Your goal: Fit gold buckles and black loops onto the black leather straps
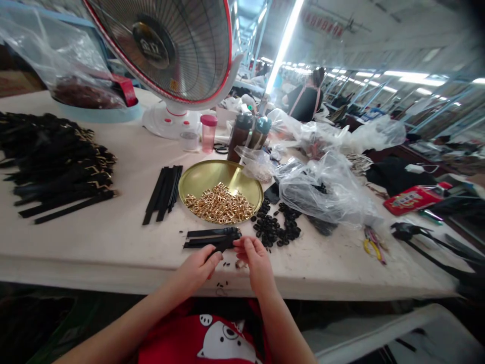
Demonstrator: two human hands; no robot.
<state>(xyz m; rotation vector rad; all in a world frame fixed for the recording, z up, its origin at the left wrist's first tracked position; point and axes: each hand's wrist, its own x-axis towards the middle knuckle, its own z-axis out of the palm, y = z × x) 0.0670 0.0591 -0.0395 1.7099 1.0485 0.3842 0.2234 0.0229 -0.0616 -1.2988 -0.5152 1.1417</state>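
Observation:
My left hand [202,263] is closed on a black strap [223,246] near the table's front edge. At the strap's right end, the fingers of my right hand [254,258] are pinched together; whether they grip the strap or a small part is too small to tell. Just behind my hands lie more black straps [204,233]. Beyond these stands a round gold tray [195,177] bearing a heap of small gold metal fittings [222,205]. Small black round pieces [271,225] are strewn to its right, and a bundle of black straps [162,194] lies to its left.
A large pile of black straps [64,167] covers the far left. Behind the tray stand a fan [170,50], a pink cup [208,134] and dark bottles [240,136]. Rightward are clear plastic bags [322,187], yellow-handled pliers [373,247] and a red can [415,198].

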